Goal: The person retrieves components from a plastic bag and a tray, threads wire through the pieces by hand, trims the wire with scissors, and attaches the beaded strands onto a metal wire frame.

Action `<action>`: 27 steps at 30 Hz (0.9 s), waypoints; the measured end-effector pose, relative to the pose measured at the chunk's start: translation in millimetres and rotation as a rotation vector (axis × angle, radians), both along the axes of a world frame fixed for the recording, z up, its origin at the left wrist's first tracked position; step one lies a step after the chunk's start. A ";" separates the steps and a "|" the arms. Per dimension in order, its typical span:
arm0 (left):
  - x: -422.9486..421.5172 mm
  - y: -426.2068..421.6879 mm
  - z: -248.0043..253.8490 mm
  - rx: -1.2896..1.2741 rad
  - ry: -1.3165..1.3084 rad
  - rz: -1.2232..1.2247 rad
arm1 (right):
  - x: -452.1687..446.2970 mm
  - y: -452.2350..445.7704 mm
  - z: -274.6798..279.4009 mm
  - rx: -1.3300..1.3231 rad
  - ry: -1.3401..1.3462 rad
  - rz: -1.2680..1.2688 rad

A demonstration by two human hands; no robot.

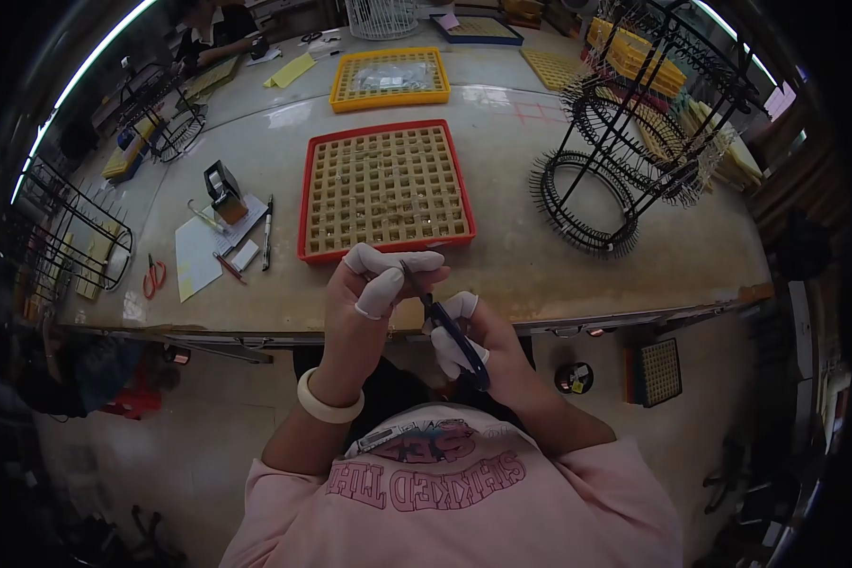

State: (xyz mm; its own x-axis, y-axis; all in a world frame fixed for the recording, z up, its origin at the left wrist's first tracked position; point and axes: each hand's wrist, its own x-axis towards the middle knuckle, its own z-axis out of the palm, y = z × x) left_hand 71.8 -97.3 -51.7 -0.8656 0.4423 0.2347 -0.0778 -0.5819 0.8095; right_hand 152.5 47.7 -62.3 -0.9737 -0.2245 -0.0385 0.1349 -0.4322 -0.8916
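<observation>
White finger cots cover fingers on both hands. My right hand (478, 331) grips small pliers (459, 346) by their dark blue handles, the thin jaws pointing up and to the left. Those jaw tips meet the fingers of my left hand (369, 293), which are pinched together. Whatever they hold is too small to make out. Just beyond my hands lies a red tray (303, 204) with a tan grid of square compartments; small shiny pieces show in several of them.
A yellow tray (336, 90) with clear plastic bags sits farther back. Black wire racks (577, 204) stand at the right, with more at the left. Left of the red tray are a tape dispenser (224, 194), papers, pens and red-handled scissors (154, 276). Another person (213, 33) sits across the table.
</observation>
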 end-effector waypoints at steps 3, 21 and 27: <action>-3.1 -0.3 -1.0 -0.015 -0.020 0.002 | -3.5 0.9 -2.0 -0.024 0.006 0.008; -35.3 22.9 -17.4 -0.145 -0.014 -0.117 | -20.7 44.0 -7.4 0.326 -0.026 -0.049; -46.5 28.6 -20.3 -0.158 -0.040 -0.025 | -17.5 64.1 -4.2 0.641 0.027 0.068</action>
State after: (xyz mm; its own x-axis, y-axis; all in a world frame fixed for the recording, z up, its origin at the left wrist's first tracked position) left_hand 25.2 -68.8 -71.9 -0.8613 0.4922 0.1262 -0.1243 -0.4450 0.8869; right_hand 135.0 111.8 -66.5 -0.9607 -0.2261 -0.1611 0.1170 0.1965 -0.9735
